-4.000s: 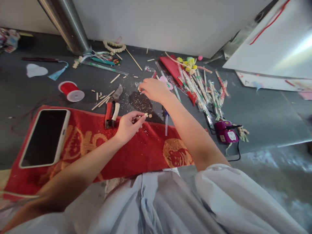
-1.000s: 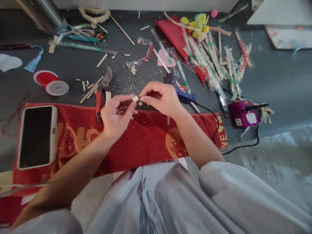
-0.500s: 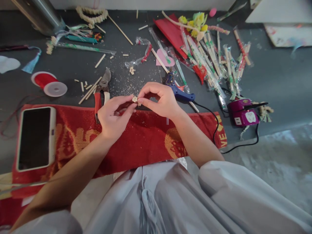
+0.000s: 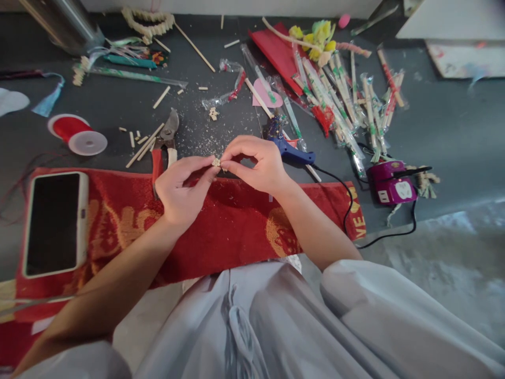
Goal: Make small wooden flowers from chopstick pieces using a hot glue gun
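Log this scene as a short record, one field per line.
Left hand: pinches a small pale piece
Right hand: fingertips at the same piece; too small to tell whether they pinch it
Towel: red, spread beneath the forearms
Phone: screen dark, on the towel's left end
Shears: beside the left hand, handles reaching the towel, partly hidden
Spool: red thread, left of the shears
Glue gun: blue, corded, just past the right hand
Table: dark grey, crumbs scattered beyond the hands

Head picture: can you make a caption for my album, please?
Left hand and right hand meet at a tiny pale piece near a glue gun.
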The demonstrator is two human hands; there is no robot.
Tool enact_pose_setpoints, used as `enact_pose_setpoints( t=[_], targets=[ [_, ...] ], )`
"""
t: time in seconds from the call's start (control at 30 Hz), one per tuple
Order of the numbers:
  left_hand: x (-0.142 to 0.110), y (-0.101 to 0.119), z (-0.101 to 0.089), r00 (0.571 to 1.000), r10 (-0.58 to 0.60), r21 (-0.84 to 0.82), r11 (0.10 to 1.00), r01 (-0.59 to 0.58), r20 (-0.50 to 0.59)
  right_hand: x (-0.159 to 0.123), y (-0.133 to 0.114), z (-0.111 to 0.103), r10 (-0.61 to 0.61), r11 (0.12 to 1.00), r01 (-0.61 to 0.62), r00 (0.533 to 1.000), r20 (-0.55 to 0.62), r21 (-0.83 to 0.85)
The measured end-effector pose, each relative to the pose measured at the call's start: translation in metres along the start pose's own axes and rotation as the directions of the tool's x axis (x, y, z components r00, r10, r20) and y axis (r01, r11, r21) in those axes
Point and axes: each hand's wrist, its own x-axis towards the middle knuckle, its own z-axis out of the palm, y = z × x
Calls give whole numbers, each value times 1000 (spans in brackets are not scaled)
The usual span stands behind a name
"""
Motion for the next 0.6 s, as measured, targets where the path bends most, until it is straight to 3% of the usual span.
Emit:
enact_pose_setpoints(
  t=[0.23,0.33,0.47,0.6],
  targets=[
    [0,0,-1,1000,-9,41,999,8,17,1,0,-1,44,999,-44,998,34,-23],
    [0,4,2,994,-110,-2,994,110,11,2,0,-3,63,998,-62,997,34,-3],
    [1,6,8,971,-239,-205,950,236,14,2,0,-5,101,994,-101,995,1,29],
    [6,3,11,894,-428,-387,809,443,131,2,0,-9,184,980,-183,983,-10,77]
  ],
)
